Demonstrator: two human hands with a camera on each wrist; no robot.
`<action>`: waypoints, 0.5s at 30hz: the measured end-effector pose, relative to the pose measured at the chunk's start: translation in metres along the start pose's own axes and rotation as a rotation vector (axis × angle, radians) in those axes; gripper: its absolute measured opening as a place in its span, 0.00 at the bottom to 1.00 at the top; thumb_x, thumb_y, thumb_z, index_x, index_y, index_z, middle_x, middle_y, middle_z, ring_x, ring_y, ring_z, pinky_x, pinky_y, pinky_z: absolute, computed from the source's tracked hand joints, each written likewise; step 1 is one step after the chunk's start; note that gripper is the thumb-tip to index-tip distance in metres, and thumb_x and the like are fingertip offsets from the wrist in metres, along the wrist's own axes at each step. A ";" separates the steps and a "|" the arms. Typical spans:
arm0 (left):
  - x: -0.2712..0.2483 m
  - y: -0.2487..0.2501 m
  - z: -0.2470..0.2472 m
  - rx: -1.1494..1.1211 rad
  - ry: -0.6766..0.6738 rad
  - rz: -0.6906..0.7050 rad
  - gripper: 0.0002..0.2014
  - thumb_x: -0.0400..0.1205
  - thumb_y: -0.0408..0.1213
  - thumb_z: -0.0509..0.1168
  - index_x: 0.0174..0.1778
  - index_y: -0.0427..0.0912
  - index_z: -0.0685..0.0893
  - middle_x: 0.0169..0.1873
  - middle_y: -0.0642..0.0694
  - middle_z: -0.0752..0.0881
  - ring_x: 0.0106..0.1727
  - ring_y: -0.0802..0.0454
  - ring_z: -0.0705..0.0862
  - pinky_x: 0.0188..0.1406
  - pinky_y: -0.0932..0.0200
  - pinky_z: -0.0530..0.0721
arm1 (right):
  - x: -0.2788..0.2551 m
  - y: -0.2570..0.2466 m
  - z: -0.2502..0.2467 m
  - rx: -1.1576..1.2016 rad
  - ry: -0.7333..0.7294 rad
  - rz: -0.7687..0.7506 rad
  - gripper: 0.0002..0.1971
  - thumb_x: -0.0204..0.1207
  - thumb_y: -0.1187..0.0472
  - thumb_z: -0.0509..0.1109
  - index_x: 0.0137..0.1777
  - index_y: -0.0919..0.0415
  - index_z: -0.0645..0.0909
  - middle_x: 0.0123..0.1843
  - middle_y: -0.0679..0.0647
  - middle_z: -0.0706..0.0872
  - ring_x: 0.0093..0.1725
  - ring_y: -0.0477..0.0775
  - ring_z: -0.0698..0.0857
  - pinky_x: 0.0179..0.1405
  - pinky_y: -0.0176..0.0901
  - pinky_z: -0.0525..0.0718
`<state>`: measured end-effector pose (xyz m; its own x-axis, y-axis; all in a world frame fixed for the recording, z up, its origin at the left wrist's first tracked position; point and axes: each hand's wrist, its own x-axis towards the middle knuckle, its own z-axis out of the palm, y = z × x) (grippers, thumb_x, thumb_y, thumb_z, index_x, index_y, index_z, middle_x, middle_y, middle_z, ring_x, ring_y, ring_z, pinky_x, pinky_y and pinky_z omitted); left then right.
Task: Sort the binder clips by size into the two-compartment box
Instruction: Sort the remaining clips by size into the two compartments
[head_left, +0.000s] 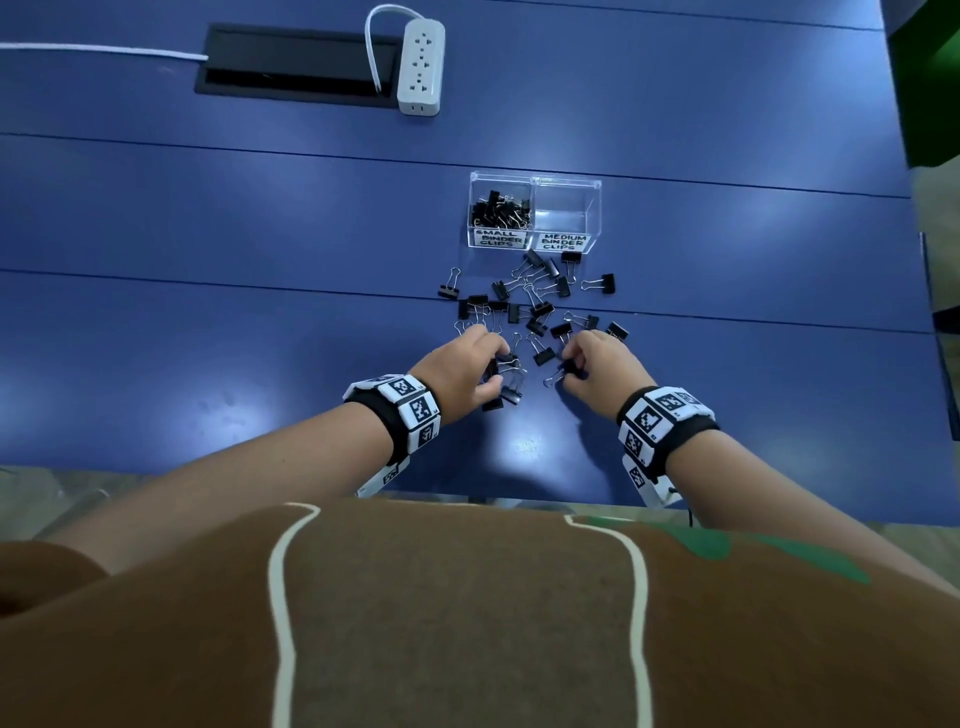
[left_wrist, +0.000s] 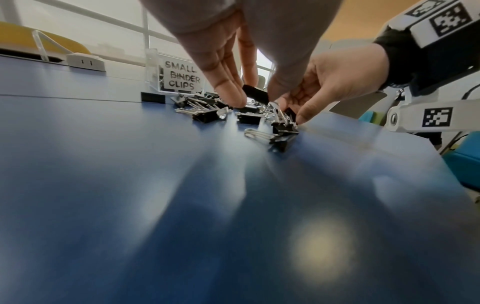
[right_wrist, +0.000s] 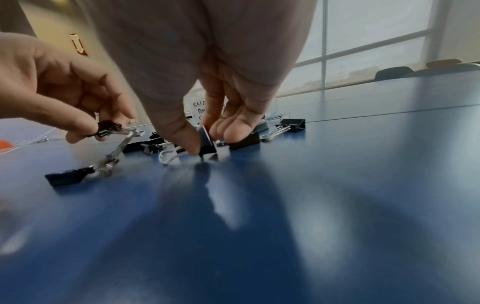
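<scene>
Blue is the big table (head_left: 260, 218), and it carries everything. Near its far edge lie a black slot (head_left: 296, 65) and a white power strip (head_left: 421, 67).

Next comes the clear two-part box (head_left: 535, 182), in the middle of the table, a bit toward the right edge. Its left part says SMALL BINDER CLIPS and is full of little black clips (head_left: 501, 210). Its right part (head_left: 566, 208) says MEDIUM BINDER CLIPS and looks empty. I think the small ones are mostly sorted and the medium ones come next.

The loose clips (head_left: 530, 301) lie spread out between the box and the near edge, right in front of the box, so each trip is short.

The left hand (head_left: 462, 371) and the right hand (head_left: 602, 369) work at the near side of that pile. Both have fingers curled in, each pinching a clip.

The head view shows the labels and the whole pile, but the fingers hide the held clips. The right wrist view shows more: the right thumb (right_wrist: 182, 131) and fingertips squeeze one black clip (right_wrist: 207, 142) standing just off the table. It also shows the left hand's clip (right_wrist: 109, 126), with more clips hooked on and hanging down by their wire handles. That chain could snag, I think.
</scene>
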<state>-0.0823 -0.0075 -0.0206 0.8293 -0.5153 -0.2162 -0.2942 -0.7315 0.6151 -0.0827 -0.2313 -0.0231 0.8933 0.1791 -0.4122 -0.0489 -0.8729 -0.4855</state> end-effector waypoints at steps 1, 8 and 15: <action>0.001 0.002 0.002 -0.027 0.017 -0.013 0.15 0.78 0.34 0.67 0.60 0.38 0.78 0.52 0.42 0.78 0.43 0.43 0.83 0.47 0.49 0.84 | -0.001 0.000 -0.001 0.008 0.003 -0.006 0.07 0.70 0.67 0.69 0.47 0.61 0.78 0.46 0.51 0.76 0.46 0.51 0.74 0.47 0.42 0.76; 0.008 0.006 0.006 -0.204 0.111 -0.145 0.14 0.77 0.26 0.63 0.58 0.37 0.79 0.47 0.50 0.72 0.43 0.48 0.78 0.52 0.54 0.82 | 0.001 -0.011 -0.009 0.212 0.110 0.034 0.06 0.72 0.67 0.68 0.48 0.61 0.78 0.38 0.52 0.82 0.37 0.54 0.79 0.39 0.38 0.77; 0.009 0.020 0.023 0.132 -0.252 -0.030 0.14 0.82 0.33 0.57 0.63 0.40 0.78 0.57 0.39 0.75 0.53 0.38 0.80 0.51 0.44 0.81 | 0.016 -0.023 0.012 -0.009 0.032 -0.047 0.11 0.78 0.66 0.62 0.57 0.64 0.80 0.56 0.63 0.78 0.49 0.65 0.81 0.52 0.53 0.82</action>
<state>-0.0914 -0.0367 -0.0279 0.6990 -0.5753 -0.4247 -0.3442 -0.7913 0.5053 -0.0728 -0.2028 -0.0272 0.9086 0.2058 -0.3635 -0.0021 -0.8680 -0.4966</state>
